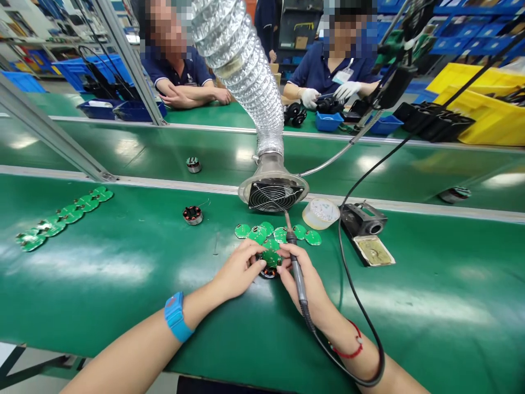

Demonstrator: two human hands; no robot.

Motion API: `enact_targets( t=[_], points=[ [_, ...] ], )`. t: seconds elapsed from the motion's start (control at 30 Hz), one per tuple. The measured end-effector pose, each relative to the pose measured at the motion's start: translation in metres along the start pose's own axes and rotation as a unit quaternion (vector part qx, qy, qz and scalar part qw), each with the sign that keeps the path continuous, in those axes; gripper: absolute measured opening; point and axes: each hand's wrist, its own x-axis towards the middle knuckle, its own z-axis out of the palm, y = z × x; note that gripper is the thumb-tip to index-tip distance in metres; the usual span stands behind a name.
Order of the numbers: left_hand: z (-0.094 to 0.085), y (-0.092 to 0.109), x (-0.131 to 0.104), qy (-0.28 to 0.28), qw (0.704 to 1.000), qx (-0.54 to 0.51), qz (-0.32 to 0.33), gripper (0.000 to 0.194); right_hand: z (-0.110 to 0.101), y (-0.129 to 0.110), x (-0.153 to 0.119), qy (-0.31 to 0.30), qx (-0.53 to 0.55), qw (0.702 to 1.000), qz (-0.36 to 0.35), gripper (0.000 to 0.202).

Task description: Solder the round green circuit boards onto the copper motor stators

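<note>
With my left hand I pinch the left edge of a round green circuit board, which sits over a dark motor part with copper windings on the green bench, right in front of me. My right hand grasps a soldering iron, tip pointing away from me, with fingertips at the board's right edge. More round boards lie just beyond, near the fume extractor and a whitish roll.
</note>
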Motion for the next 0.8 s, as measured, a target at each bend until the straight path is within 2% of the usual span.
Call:
enact_targets(
  t=[0.07,0.2,0.33,0.53,0.57,0.63,0.73,0.8],
  points=[
    [-0.001,-0.001,0.002,0.001,1.0,-0.007,0.001,0.008,0.001,0.001,-0.001,0.005,0.004,1.0,-0.008,0.034],
    [-0.003,0.002,0.002,0.039,0.999,-0.008,0.038,0.011,-0.001,0.001,-0.001,-0.001,0.033,0.999,-0.008,0.032],
    [-0.003,0.007,-0.003,0.057,0.989,0.031,0.132,0.016,-0.006,-0.005,0.0,-0.02,0.04,0.998,0.04,0.036],
    [0.0,0.006,-0.009,0.042,0.957,0.101,0.27,0.021,-0.01,-0.017,0.005,-0.09,-0.014,0.993,0.073,0.042],
    [0.0,0.006,-0.01,0.042,0.957,0.101,0.269,0.021,-0.011,-0.018,0.006,-0.097,-0.009,0.992,0.076,0.042],
    [0.002,0.006,-0.012,0.048,0.97,0.102,0.216,0.022,-0.012,-0.018,0.007,-0.105,0.023,0.99,0.088,0.041],
    [0.009,0.006,-0.015,0.027,0.989,0.12,0.085,0.058,-0.013,-0.016,0.007,-0.086,0.075,0.987,0.111,0.04],
    [0.016,0.006,-0.015,-0.006,0.991,0.127,0.029,0.069,-0.014,-0.015,0.008,-0.068,0.089,0.987,0.116,0.037]
  ],
)
